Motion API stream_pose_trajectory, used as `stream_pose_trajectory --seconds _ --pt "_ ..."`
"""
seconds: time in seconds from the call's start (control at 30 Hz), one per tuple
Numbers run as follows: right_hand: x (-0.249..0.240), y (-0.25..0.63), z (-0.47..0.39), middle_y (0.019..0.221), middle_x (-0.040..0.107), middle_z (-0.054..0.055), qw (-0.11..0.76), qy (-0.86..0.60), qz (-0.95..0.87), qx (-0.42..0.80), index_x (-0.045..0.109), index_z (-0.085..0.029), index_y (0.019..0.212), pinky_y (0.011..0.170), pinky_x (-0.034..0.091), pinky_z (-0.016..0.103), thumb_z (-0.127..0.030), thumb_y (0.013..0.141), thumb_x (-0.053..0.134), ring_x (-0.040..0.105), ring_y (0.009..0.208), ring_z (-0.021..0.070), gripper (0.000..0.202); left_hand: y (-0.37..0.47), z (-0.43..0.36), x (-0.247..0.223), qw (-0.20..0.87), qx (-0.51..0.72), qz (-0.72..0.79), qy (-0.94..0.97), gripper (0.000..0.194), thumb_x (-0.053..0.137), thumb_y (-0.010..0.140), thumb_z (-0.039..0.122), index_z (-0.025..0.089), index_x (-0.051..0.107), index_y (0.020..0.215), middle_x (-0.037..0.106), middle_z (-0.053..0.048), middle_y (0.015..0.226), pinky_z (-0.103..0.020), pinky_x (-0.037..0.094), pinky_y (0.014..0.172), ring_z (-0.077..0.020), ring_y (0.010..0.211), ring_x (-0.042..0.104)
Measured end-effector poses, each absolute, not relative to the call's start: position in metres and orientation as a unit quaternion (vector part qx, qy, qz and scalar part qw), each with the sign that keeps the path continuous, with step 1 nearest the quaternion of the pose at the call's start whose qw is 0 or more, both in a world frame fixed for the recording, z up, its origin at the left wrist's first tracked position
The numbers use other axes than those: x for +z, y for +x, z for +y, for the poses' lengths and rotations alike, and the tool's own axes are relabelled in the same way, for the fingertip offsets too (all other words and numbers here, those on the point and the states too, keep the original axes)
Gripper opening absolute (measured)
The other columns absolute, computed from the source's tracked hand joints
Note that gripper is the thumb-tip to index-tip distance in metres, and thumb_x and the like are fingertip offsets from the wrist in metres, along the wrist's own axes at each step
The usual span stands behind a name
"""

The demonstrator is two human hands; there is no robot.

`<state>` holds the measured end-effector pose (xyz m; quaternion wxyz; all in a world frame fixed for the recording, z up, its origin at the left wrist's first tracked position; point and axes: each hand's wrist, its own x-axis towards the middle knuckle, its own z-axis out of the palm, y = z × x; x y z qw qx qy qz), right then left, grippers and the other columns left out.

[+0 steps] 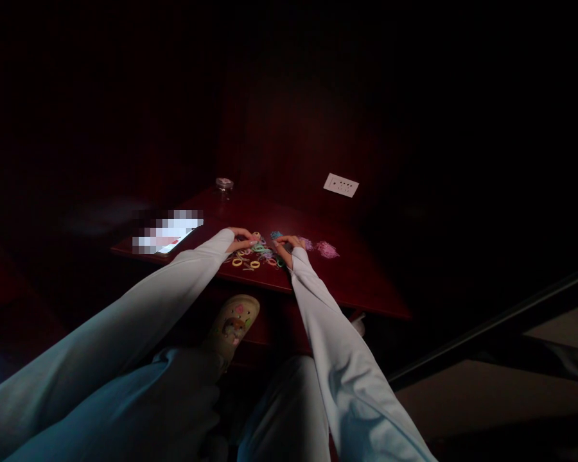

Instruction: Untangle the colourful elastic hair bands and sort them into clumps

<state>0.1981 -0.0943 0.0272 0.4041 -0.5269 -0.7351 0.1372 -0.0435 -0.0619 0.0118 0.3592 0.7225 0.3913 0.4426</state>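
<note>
Many small hair ties (255, 265) in yellow, green, pink and other colours lie in a loose heap on the dark red table (361, 289). My left hand (241, 239) is at the heap's left side, its fingers drawn together at the tips; what they hold is too small to make out. Opposite it, my right hand (285, 247) bends over the right side of the heap with thumb and finger close together. Anything between them is also too small to name. A blue bunch (276, 235) lies just beyond the hands, and a pink bunch (327, 249) rests farther right.
On the table's left lies a lit phone (173, 236), its screen blurred. A small clear jar (224, 187) with a lid stands at the back. The wall behind carries a white socket plate (341, 185). Below the front edge is a decorated clog (236, 321).
</note>
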Motion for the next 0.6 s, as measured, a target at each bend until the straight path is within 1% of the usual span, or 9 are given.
stream_pose_trajectory --seconds 0.13,0.23,0.33,0.43,0.6 --pt "0.028 0.191 -0.095 0.103 0.071 0.004 0.401 -0.479 -0.771 0.127 0.082 -0.03 0.102 0.101 0.038 0.038 -0.043 0.092 0.073 0.054 0.108 0.0239 0.018 -0.04 -0.064 0.015 0.375 0.454 0.372 0.717 0.054 0.083 0.059 0.07 0.018 0.076 0.074 0.08 -0.008 0.08 -0.028 0.055 0.066 -0.0216 0.073 0.072" --pt "0.028 0.183 -0.096 0.104 0.07 0.004 0.385 -0.452 -0.793 0.134 0.082 -0.032 0.104 0.101 0.037 0.038 -0.049 0.093 0.073 0.052 0.11 0.0241 0.022 -0.039 -0.066 0.015 0.369 0.459 0.374 0.717 0.055 0.083 0.058 0.071 0.018 0.073 0.072 0.077 -0.005 0.072 -0.026 0.052 0.06 -0.0189 0.066 0.069" --pt "0.026 0.175 -0.093 0.101 0.07 0.004 0.384 -0.453 -0.792 0.139 0.083 -0.032 0.099 0.1 0.037 0.038 -0.055 0.095 0.069 0.052 0.109 0.0237 0.028 -0.039 -0.068 0.013 0.364 0.458 0.375 0.719 0.058 0.081 0.061 0.074 0.018 0.071 0.074 0.074 -0.003 0.065 -0.024 0.048 0.056 -0.0171 0.06 0.066" --pt "0.025 0.172 -0.09 0.099 0.069 0.003 0.392 -0.465 -0.78 0.148 0.083 -0.031 0.094 0.1 0.037 0.038 -0.056 0.096 0.067 0.052 0.109 0.0234 0.03 -0.039 -0.068 0.012 0.358 0.462 0.379 0.718 0.059 0.079 0.061 0.076 0.019 0.07 0.074 0.073 -0.002 0.064 -0.024 0.047 0.055 -0.0171 0.059 0.065" --pt "0.026 0.175 -0.087 0.102 0.07 0.003 0.408 -0.489 -0.754 0.16 0.082 -0.029 0.091 0.103 0.036 0.038 -0.049 0.097 0.067 0.052 0.113 0.0234 0.025 -0.039 -0.068 0.014 0.371 0.456 0.384 0.712 0.061 0.08 0.059 0.076 0.019 0.068 0.076 0.077 -0.005 0.07 -0.026 0.048 0.058 -0.0188 0.063 0.068"
